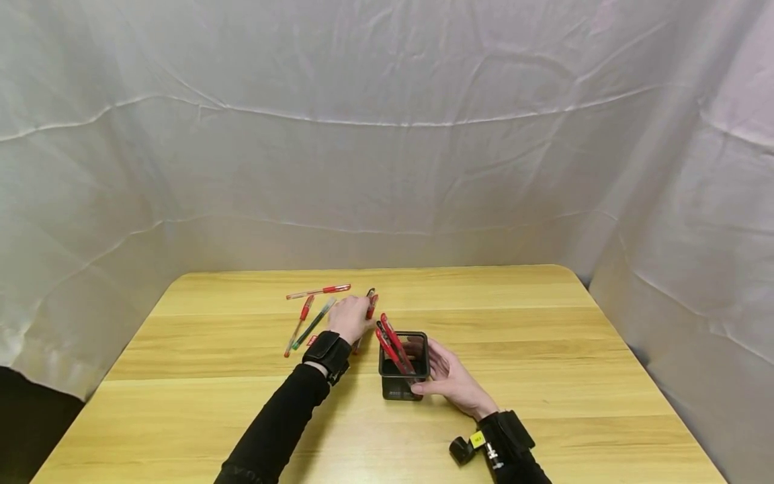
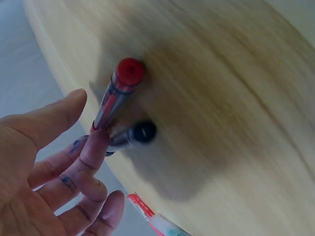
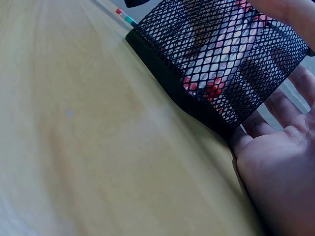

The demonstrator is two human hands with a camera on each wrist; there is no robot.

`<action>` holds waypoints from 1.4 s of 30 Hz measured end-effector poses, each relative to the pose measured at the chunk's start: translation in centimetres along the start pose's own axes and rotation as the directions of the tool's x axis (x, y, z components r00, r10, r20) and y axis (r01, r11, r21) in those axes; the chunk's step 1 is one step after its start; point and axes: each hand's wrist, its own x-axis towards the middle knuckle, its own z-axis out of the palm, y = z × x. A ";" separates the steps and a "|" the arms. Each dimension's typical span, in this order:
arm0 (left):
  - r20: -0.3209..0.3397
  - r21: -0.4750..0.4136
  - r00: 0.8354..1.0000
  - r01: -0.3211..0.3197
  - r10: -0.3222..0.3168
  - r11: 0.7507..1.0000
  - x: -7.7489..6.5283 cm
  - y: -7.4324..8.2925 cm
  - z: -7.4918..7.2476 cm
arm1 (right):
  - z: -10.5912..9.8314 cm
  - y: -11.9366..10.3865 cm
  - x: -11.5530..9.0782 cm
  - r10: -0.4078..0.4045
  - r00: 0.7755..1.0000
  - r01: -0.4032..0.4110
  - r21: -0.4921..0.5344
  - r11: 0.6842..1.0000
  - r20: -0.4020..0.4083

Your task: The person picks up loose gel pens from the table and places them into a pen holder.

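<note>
My right hand (image 1: 453, 383) grips a black mesh pen holder (image 1: 402, 388), thumb on its near side and fingers round the right. In the right wrist view, pens (image 3: 224, 54) with red ends show through the mesh (image 3: 197, 29); red and black caps lean out of its top in the head view. My left hand (image 1: 351, 318) is over two pens to the left of the holder. Below it in the left wrist view are a red-ended pen (image 2: 113, 96) and a black-ended pen (image 2: 135, 135). The fingertips overlap the red-ended pen, while the thumb is apart from it.
Left of my left hand lie a green pen (image 1: 314, 324), a red pen (image 1: 299, 326) and another red pen (image 1: 318, 292) farther back. A small red label (image 1: 312, 341) shows by the wrist. Pale cloth (image 1: 387, 168) hangs behind the wooden table (image 1: 532, 336).
</note>
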 end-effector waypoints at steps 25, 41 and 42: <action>-0.055 -0.207 0.998 -0.004 -0.007 0.978 -1.3 -1.0 0.7 | -0.3 -0.1 -0.4 0.096 0.995 -0.095 0.012 0.995 -0.032; -0.187 -0.507 0.978 -0.016 -0.092 0.862 -4.8 -1.5 -1.6 | -0.1 0.3 0.0 -0.036 0.999 0.035 0.037 0.999 0.023; -0.204 -0.510 0.974 -0.023 -0.095 0.860 -5.0 -1.5 -1.8 | -0.1 0.3 0.0 -0.036 0.999 0.035 0.037 0.999 0.024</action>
